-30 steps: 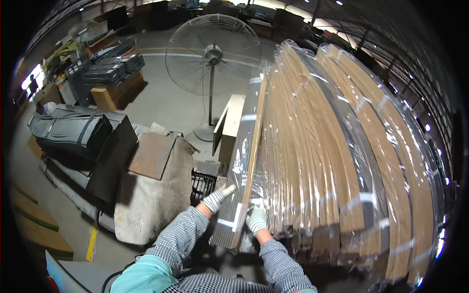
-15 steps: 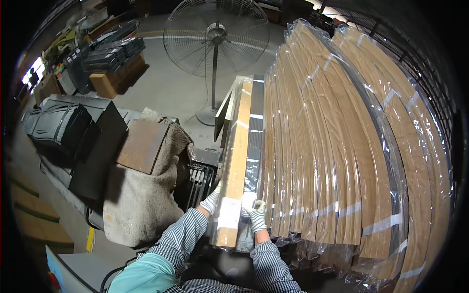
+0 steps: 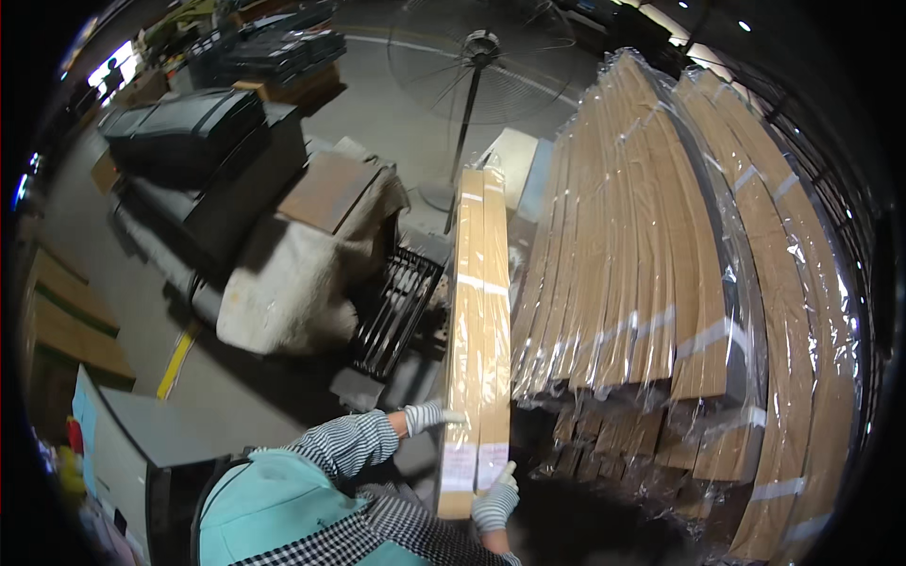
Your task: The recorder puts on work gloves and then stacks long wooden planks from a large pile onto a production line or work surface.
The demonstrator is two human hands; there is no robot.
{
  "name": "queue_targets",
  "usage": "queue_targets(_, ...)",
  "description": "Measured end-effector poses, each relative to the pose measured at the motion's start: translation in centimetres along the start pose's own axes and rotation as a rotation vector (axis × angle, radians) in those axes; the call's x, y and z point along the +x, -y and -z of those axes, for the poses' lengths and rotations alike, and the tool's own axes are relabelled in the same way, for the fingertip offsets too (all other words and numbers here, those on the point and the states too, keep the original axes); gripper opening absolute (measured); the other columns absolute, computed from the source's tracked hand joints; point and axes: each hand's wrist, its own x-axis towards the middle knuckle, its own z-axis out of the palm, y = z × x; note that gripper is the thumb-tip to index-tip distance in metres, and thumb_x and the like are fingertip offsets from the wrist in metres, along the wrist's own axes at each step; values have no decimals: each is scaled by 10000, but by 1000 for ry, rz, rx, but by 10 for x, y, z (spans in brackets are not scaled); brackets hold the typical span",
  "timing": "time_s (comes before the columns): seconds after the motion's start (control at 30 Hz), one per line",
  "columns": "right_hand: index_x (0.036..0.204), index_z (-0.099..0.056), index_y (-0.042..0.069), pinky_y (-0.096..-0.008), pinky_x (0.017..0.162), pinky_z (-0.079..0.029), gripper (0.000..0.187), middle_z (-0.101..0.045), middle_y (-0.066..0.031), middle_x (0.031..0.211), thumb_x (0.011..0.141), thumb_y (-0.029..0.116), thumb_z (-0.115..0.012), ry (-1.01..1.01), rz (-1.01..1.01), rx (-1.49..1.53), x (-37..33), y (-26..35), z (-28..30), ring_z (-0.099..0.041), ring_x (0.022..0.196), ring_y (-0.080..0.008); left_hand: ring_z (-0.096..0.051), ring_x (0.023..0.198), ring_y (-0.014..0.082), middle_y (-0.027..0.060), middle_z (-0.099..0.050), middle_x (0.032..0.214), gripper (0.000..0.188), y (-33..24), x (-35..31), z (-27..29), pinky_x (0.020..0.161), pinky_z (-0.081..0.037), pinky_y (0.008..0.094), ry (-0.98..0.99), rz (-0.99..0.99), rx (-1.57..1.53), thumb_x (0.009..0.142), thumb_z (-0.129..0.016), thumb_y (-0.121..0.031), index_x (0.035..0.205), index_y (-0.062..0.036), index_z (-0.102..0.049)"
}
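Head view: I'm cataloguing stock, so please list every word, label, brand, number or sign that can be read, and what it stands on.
No text can be read.
Left white label on the left wrapped bundle: any print is too small and blurred.
Right white label on the right wrapped bundle: likewise unreadable.

At six o'clock I can see the left hand (image 3: 428,417) in a white knitted glove (image 3: 423,418) with thin dark stripes and a plain, pale thumb. The right hand (image 3: 495,504), just short of six, wears a matching striped glove (image 3: 493,510). Toward seven I get a gathered black-and-white checked fabric sleeve (image 3: 354,445), then a smooth turquoise cloth garment (image 3: 269,495), crossed below by a black-and-white checked fabric panel (image 3: 415,528).
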Motion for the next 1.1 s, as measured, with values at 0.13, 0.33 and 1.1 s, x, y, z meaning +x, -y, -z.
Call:
queue_targets(0.13, 1552, -175, -26, -471, 967, -499, 1285, -586, -242, 1226, 570, 319, -930, 249, -212, -133, -69, -60, 9, -582, 1148, -391, -640, 852, 143, 42, -691, 1241, 720, 87, -46, -65, 668, -542, 335, 337, -50, 145, 814, -843, -357, 1425, -124, -544)
queue_targets(0.33, 1537, -224, -28, -470, 952, -503, 1202, -603, -227, 1195, 609, 297, -915, 41, -104, 1, -56, -68, -7, -586, 1134, -391, -608, 1215, 253, 117, -619, 1358, 673, 81, -42, -71, 1041, -490, 410, -11, -159, -762, 882, -786, -323, 1430, -50, -509)
queue_targets(1.1, 1428, -450, -3, -482, 848, -503, 988, -634, -218, 1020, 613, 345, -885, -37, 666, -168, 31, 75, 108, -631, 950, -373, -440, 1382, 357, 136, -479, 1522, 791, 75, -99, -21, 1141, -363, 542, -478, -340, -1155, 946, -557, -641, 1505, -100, -416)
